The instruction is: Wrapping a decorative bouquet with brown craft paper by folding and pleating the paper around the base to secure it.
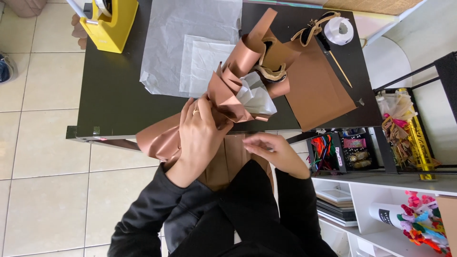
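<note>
Black shelf bin at right holds bright pipe cleaners and small packets; a white paper cup below holds colourful ones. My left hand, fingers closed, grips the neck of a glossy copper-brown wrapping-paper bouquet, folded and ruffled, white tissue inside, above the black table edge. My right hand rests loosely curled, holding nothing, on brown paper just below the bouquet. Crinkled translucent white tissue sheets lie flat behind.

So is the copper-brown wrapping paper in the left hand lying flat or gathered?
Gathered: the copper-brown wrapping paper stands in bunched folds around white tissue, pinched at its neck by the left hand.
</note>
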